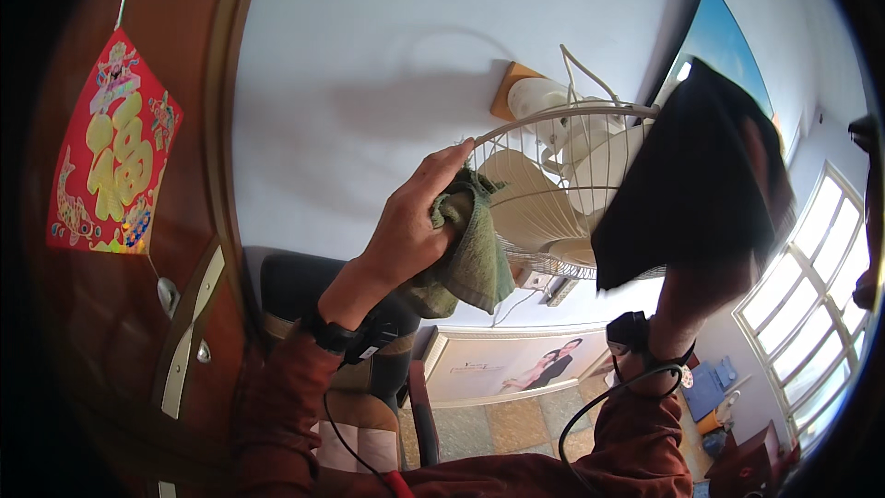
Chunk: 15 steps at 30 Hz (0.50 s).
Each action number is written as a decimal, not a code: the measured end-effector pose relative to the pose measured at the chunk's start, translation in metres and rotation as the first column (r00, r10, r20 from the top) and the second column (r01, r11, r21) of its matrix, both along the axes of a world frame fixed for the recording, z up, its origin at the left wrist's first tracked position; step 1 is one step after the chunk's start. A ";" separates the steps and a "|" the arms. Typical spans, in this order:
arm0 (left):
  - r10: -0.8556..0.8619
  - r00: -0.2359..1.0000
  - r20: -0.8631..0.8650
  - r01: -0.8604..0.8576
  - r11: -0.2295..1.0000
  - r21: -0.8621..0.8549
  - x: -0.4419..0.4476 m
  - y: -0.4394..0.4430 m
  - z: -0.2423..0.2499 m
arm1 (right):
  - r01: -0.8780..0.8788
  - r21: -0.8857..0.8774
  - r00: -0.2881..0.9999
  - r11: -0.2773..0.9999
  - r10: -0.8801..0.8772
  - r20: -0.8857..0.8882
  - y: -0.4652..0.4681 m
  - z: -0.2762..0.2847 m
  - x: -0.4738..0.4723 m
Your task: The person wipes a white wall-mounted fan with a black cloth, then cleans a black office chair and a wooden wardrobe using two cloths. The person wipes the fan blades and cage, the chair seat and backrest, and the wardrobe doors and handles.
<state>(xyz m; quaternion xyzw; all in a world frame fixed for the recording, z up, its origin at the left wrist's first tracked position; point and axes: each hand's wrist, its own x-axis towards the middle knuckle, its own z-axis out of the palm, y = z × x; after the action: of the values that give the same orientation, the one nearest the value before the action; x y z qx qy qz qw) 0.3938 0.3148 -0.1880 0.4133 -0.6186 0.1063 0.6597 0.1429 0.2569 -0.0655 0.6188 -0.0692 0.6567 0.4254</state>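
Note:
A wall-mounted fan with a wire guard (563,188) and cream blades (522,187) is in front of me. My left hand (411,221) grips a crumpled green cloth (477,249), its fingertips at the left rim of the guard. Whether those fingers also pinch the rim cannot be told. On the other side, my right hand (715,290) holds a black cloth (691,187) that hangs over the guard's right part and hides it. Cloth covers most of the right fingers, and that area is blurred. Both wrists carry strapped devices with black cables.
A wooden block (515,88) backs the fan on the wall. To the left is a brown door (187,152) with a red hanging decoration (114,152). Below are a padded chair (359,415) and a framed picture (477,366). A barred window (805,290) is at right.

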 end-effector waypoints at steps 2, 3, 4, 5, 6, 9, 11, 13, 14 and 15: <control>-0.014 0.999 -0.035 0.014 1.000 0.000 -0.001 -0.001 -0.002 | 0.014 0.127 0.998 0.992 -0.007 -0.056 0.005 -0.007 0.029; 0.017 1.000 0.008 -0.017 1.000 -0.026 0.001 0.000 -0.005 | 0.083 0.108 0.983 0.991 -0.063 -0.172 0.005 -0.013 0.043; 0.052 0.998 0.037 -0.051 0.998 -0.021 0.005 0.001 -0.009 | 0.102 0.047 0.962 0.994 -0.086 -0.259 0.009 -0.030 0.056; 0.091 0.994 0.053 -0.091 0.996 0.005 0.010 0.004 -0.015 | -0.031 0.036 0.924 0.999 0.042 -0.380 0.012 -0.051 0.069; 0.125 0.989 0.073 -0.124 0.992 -0.027 0.017 0.008 -0.026 | -0.063 0.149 0.782 0.987 0.141 -0.607 0.017 -0.074 0.071; 0.045 0.998 -0.040 -0.039 0.990 0.137 0.049 0.029 -0.087 | -0.131 0.422 0.380 0.897 0.439 -0.814 0.009 -0.160 0.093; 0.161 0.982 -0.098 -0.132 0.959 0.250 0.066 0.047 -0.155 | 0.010 0.586 0.238 0.810 0.567 -0.789 -0.010 -0.229 0.098; 0.316 0.930 -0.187 -0.224 0.892 0.393 0.069 0.069 -0.234 | 0.124 0.820 0.213 0.559 0.792 -0.572 -0.033 -0.307 0.095; 0.376 0.892 -0.250 -0.230 0.855 0.465 0.064 0.084 -0.275 | 0.258 0.898 0.239 0.356 0.877 -0.417 -0.042 -0.350 0.088; 0.427 0.853 -0.300 -0.242 0.833 0.498 0.059 0.099 -0.314 | 0.382 0.907 0.287 0.180 0.909 -0.302 -0.051 -0.391 0.079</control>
<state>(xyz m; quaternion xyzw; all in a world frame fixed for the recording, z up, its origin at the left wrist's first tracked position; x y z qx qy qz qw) 0.4523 0.4141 -0.5020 0.6687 -0.3944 -0.0071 0.6303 0.2220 0.2056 -0.4563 0.9617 -0.0437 0.0809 -0.2584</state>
